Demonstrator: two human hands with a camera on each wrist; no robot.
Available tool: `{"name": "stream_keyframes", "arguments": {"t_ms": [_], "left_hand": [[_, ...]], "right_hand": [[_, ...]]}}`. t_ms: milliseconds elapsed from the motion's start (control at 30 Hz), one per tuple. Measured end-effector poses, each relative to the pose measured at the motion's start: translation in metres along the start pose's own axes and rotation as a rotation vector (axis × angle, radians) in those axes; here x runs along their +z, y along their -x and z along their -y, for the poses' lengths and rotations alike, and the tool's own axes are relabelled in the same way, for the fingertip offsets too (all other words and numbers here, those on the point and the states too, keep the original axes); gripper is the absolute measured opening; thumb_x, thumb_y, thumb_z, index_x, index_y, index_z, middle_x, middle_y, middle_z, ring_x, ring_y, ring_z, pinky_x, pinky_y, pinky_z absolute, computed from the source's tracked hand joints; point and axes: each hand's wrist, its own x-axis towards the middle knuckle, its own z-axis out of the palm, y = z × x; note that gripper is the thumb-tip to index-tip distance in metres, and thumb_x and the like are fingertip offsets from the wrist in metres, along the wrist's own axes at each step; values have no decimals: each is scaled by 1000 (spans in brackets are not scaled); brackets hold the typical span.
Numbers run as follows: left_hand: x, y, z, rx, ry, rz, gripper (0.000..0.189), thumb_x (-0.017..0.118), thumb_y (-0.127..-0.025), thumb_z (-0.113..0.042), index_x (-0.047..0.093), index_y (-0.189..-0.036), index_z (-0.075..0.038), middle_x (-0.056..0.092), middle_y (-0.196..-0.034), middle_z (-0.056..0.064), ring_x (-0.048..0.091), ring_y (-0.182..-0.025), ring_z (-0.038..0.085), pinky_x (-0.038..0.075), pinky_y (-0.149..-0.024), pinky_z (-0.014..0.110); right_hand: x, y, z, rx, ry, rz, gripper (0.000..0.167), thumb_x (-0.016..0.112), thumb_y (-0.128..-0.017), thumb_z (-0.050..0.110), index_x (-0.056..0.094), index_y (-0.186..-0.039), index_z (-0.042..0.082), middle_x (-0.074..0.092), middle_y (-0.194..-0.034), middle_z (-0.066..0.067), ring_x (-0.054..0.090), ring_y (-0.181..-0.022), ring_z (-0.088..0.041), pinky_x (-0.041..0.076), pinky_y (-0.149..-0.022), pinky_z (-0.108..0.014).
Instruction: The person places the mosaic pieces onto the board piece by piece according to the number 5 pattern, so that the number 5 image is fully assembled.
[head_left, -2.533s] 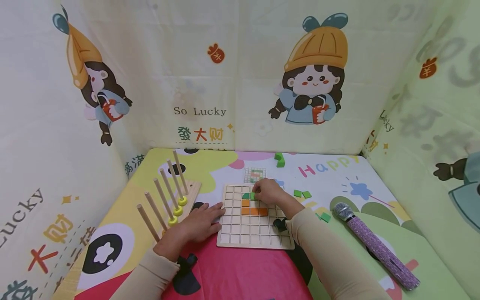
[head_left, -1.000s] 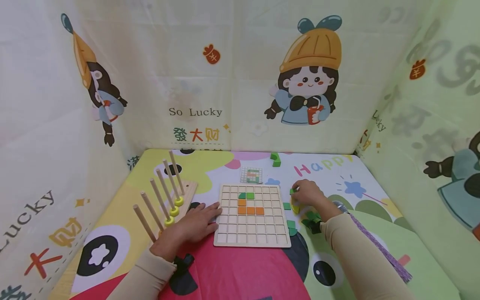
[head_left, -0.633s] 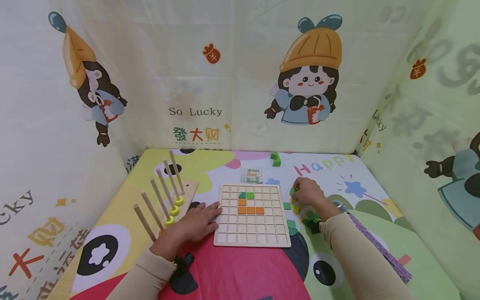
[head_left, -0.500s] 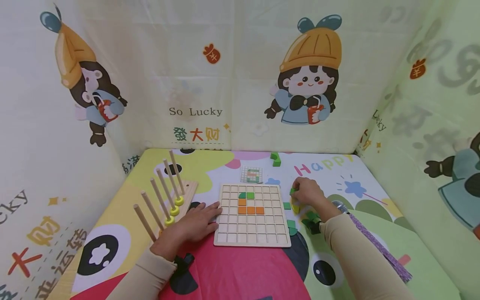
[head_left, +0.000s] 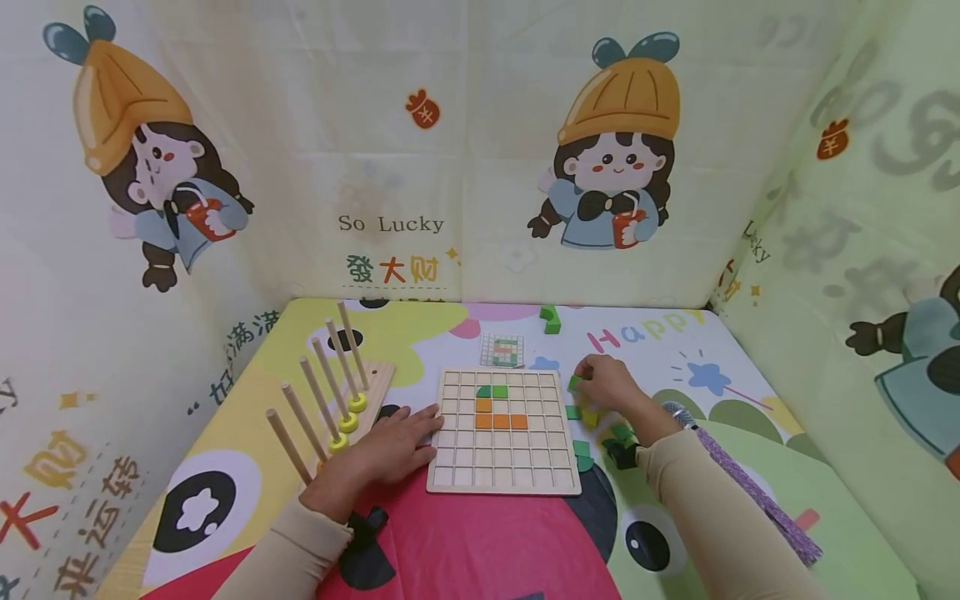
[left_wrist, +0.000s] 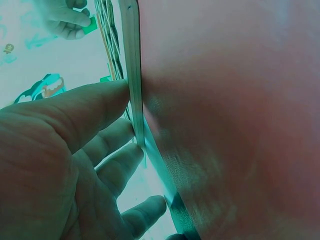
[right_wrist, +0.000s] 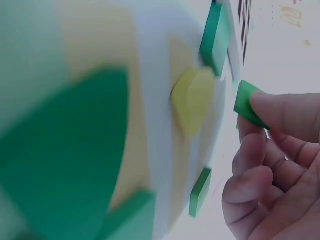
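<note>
A wooden grid board (head_left: 487,477) lies in the middle of the table. In its upper cells sit a dark green rounded tile (head_left: 483,392), a light green square tile (head_left: 500,392) and several orange tiles (head_left: 502,422). My left hand (head_left: 393,447) lies at the board's left side, fingers extended; in the left wrist view the fingertips meet the board's edge (left_wrist: 132,50). Just right of the board, my right hand (head_left: 609,385) pinches a small green square tile (right_wrist: 246,102) between thumb and fingers. Below that hand lies a yellow piece (right_wrist: 193,100).
More green pieces (head_left: 583,454) lie along the board's right side. Behind the board are a printed pattern card (head_left: 502,350) and a green arched block (head_left: 551,320). A wooden peg stand (head_left: 381,379) with yellow rings is on the left, a glittery purple microphone (head_left: 757,492) on the right.
My right hand left the light green tile on the board, moved right to the loose pieces and took up another green tile, now shifting slightly left. My left hand stays at the board's edge.
</note>
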Motion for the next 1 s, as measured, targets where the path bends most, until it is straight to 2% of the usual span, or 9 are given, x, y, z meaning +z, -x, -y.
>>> {"name": "stream_keyframes", "arguments": {"t_ms": [167,400,1000], "left_hand": [[1,0,1,-1,5,-3,57,64,-102,-30,50,-155,-15,37,-167,7,30,-152,49,28,-122,65],[0,0,1,1,9,-5,58,65,-102,-31,49,-155,-15,38,-167,7,30,-152,49,28,-122,65],[0,0,1,-12,-5,-7,59,65,-101,-34,49,-156,-18,37,-168,4,30,-153,48,28,-122,64]], "right_hand": [[8,-1,12,3,-61,31,15,68,-96,14,68,-107,5,69,-107,-12,60,-95,-26,54,-88,-43],[17,-2,30,-56,-92,50,11,68,-95,11,68,-103,4,69,-100,-8,59,-91,-23,53,-85,-41],[39,-18,65,-183,-88,105,5,70,-94,10,70,-98,9,67,-90,-2,57,-83,-17,49,-80,-36]]}}
